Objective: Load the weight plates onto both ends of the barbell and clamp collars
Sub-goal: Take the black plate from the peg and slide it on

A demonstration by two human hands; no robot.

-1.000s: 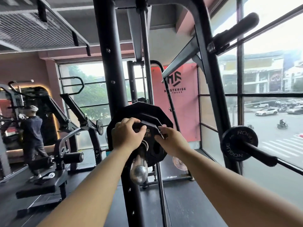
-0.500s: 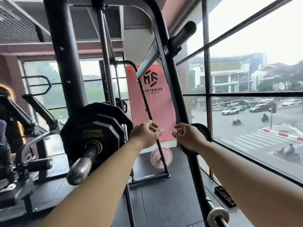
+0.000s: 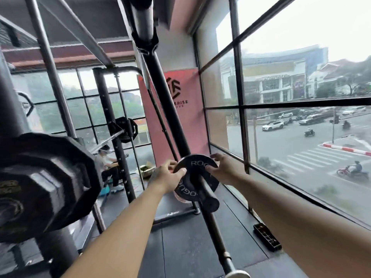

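Both hands, left (image 3: 167,177) and right (image 3: 222,169), grip the rim of a small Rogue plate (image 3: 195,177) stored on the rack's peg (image 3: 206,195). Step: fetching it. Next: slide off, carry to the barbell sleeve beside the loaded plate (image 3: 46,187).

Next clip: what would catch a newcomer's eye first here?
Centre frame, both hands, left hand and right hand, grip the rim of a small black Rogue plate sitting on a storage peg. At the left edge looms a large black plate; at the right, the windows overlook a street.

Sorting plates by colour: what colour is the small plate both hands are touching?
Black with pale lettering, seen in the head view: small plate.
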